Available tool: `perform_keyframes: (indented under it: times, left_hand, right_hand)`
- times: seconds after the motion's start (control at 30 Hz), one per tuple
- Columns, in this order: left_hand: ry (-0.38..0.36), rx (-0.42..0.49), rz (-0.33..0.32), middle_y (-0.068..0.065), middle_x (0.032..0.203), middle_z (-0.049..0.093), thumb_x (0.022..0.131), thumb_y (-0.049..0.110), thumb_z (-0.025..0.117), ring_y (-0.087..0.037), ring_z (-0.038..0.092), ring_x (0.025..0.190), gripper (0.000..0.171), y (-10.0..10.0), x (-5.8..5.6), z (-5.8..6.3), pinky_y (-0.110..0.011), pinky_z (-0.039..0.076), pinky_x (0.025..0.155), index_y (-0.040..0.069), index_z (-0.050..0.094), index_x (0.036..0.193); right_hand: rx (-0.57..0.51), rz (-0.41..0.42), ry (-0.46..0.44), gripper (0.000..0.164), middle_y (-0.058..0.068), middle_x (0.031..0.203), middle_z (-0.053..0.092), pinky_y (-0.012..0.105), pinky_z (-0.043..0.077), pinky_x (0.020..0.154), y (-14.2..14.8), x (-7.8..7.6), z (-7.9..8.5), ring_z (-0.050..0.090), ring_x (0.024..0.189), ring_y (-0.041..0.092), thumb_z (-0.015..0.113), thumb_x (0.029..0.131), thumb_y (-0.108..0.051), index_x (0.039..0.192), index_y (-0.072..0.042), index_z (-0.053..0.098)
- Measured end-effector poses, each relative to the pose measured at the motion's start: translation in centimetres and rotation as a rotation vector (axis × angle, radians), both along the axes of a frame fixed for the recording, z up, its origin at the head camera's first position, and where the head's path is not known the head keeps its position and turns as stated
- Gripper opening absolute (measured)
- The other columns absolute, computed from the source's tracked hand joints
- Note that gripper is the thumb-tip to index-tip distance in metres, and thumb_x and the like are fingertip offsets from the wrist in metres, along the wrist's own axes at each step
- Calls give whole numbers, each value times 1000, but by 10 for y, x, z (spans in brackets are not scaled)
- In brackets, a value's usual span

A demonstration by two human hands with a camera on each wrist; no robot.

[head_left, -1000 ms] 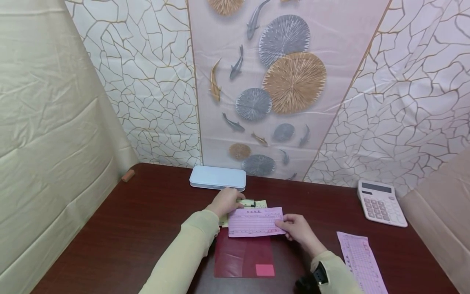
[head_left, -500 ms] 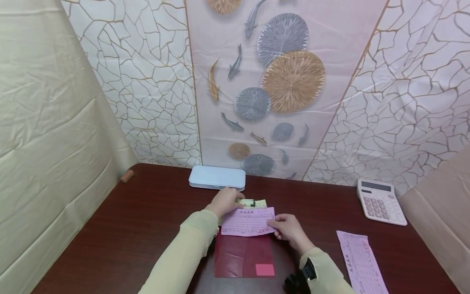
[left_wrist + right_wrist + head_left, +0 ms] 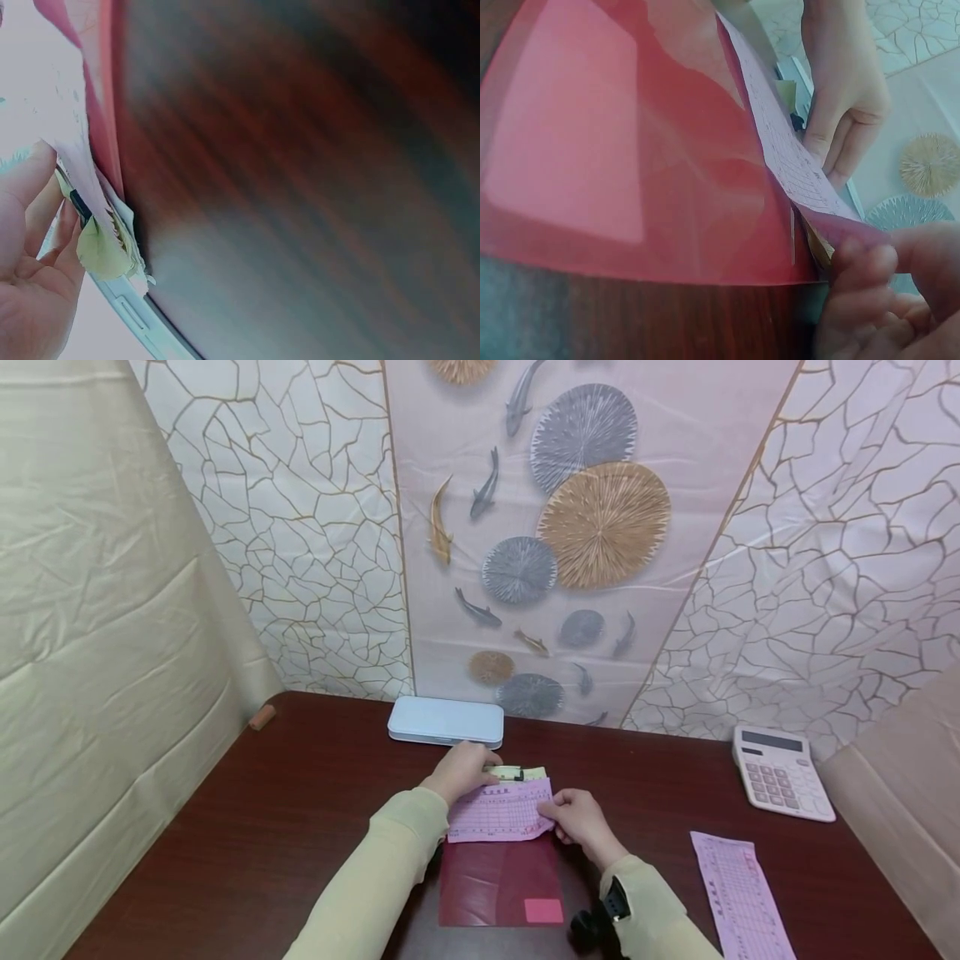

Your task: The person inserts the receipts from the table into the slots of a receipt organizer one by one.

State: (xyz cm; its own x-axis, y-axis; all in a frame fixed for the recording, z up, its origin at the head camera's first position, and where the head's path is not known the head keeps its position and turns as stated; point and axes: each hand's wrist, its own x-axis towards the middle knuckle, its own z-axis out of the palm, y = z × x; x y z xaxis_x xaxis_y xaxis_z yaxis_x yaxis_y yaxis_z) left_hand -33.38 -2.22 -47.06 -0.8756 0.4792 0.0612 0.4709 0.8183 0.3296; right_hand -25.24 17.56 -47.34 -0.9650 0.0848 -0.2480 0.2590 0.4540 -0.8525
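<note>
My left hand (image 3: 459,770) grips a small black clip (image 3: 517,775) at the top of a translucent red folder (image 3: 480,893). Yellow slips (image 3: 535,772) show beside the clip. A purple printed form (image 3: 495,814) lies over the yellow slips and the folder's upper part. At the form's right edge, my right hand (image 3: 583,827) pinches it between thumb and fingers. The left wrist view has the left thumb (image 3: 34,169) right at the form's edge, with the black clip (image 3: 79,205) between it and the other fingers. Seen from the right wrist, the form's held corner (image 3: 855,229) bends upward.
Behind the left hand stands a light blue flat case (image 3: 446,720). A second purple form (image 3: 742,893) lies on the right of the dark wooden table (image 3: 225,852). Farther back is a white calculator (image 3: 782,772). A small brown block (image 3: 262,717) sits at the far left edge.
The purple form has slid left and slightly up with my right hand, so it sits over the yellow slips. My left hand stays in place at the clip.
</note>
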Motion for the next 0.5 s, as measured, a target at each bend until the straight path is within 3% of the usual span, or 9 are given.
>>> perform_keyframes:
  times: [0.17, 0.3, 0.5]
  left_hand:
    - [9, 3, -9, 3, 102, 72, 82, 28, 74, -15, 64, 101, 29, 1, 0, -1, -27, 50, 89, 16, 73, 108]
    - [58, -27, -34, 3, 99, 72, 85, 27, 72, -14, 65, 97, 23, 2, 0, -3, -27, 51, 86, 15, 74, 104]
    - [172, -122, -89, 6, 78, 68, 88, 21, 68, -16, 64, 81, 8, 4, 2, -3, -30, 52, 77, 16, 71, 82]
  right_hand:
    - [15, 3, -6, 17, 1, 52, 46, 20, 33, 39, 1, -1, -1, 40, 42, 10, 68, 86, -16, 78, -2, 61]
    - [25, -1, -8, 20, 0, 50, 44, 19, 32, 38, 2, -3, -3, 39, 39, 9, 67, 87, -20, 79, -3, 60]
    - [176, -3, 25, 37, 1, 48, 44, 20, 34, 36, -6, -8, -6, 40, 38, 10, 73, 81, -37, 70, -6, 55]
